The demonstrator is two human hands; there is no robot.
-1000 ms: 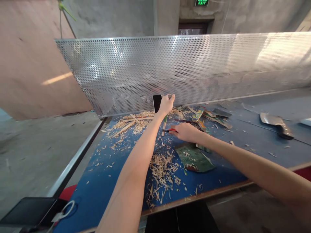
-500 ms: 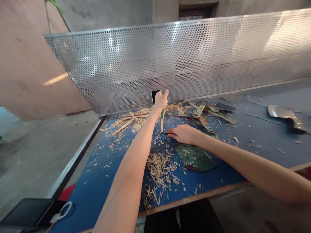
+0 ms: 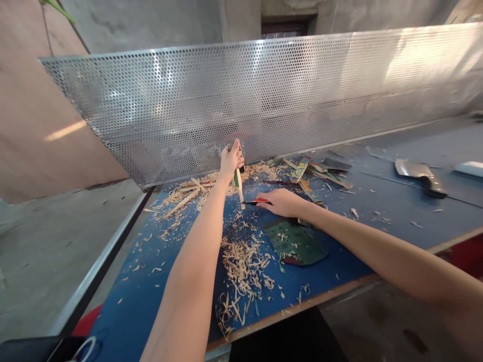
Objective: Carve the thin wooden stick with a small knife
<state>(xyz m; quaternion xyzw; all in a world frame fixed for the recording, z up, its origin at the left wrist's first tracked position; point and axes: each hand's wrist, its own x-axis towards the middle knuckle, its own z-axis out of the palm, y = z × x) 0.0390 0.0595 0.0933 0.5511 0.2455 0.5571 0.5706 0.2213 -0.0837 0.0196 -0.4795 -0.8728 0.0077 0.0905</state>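
Your left hand [image 3: 231, 160] grips slim pale-and-green strip [image 3: 240, 191]; right hand [image 3: 282, 202] closed round red-handled knife [image 3: 260, 200]. Curled shavings [image 3: 244, 266] on blue tabletop [image 3: 130, 311].

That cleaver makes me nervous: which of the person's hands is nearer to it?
The right. The right hand is left of the cleaver, well apart, holding a red-handled knife. The left hand is farther left, holding a green-and-pale strip.

The left hand [image 3: 231, 161] grips a green-and-pale strip [image 3: 239, 190]; the right hand [image 3: 281, 202] holds a red-handled knife [image 3: 259, 200] at its lower end. Below the right hand lies a green sheet [image 3: 302, 245].
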